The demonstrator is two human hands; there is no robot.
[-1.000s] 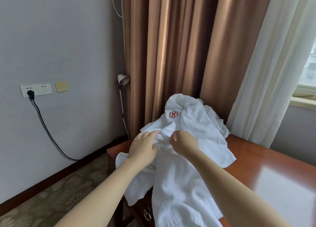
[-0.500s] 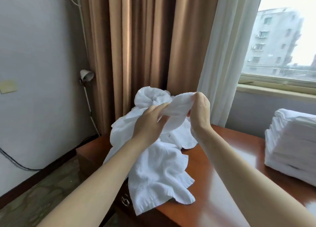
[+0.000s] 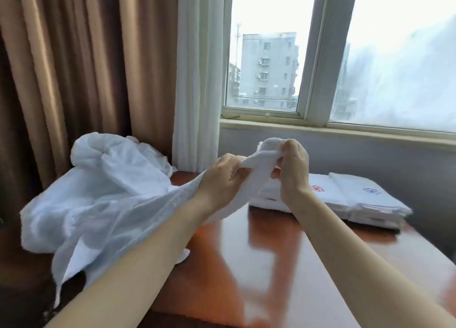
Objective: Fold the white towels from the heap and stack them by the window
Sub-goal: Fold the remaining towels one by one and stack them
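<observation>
A white towel [image 3: 138, 211] stretches from the heap [image 3: 108, 155] at the table's left end up to both my hands. My left hand [image 3: 219, 179] grips its bunched edge, and my right hand [image 3: 293, 169] pinches the same edge a little further right, above the table. Behind my right hand, under the window, lie two stacks of folded white towels [image 3: 365, 199], one with a red emblem and one with a blue emblem on top. The trailing part of the held towel hangs over the table's left edge.
The glossy red-brown wooden table [image 3: 271, 266] runs from the heap to the wall under the window sill [image 3: 320, 130]. Brown curtains [image 3: 74, 68] and a white sheer curtain [image 3: 197, 81] hang behind the heap.
My view has swung right towards the window. Both hands have carried the towel's edge rightwards away from the heap, and the folded stacks have come into fuller view.
</observation>
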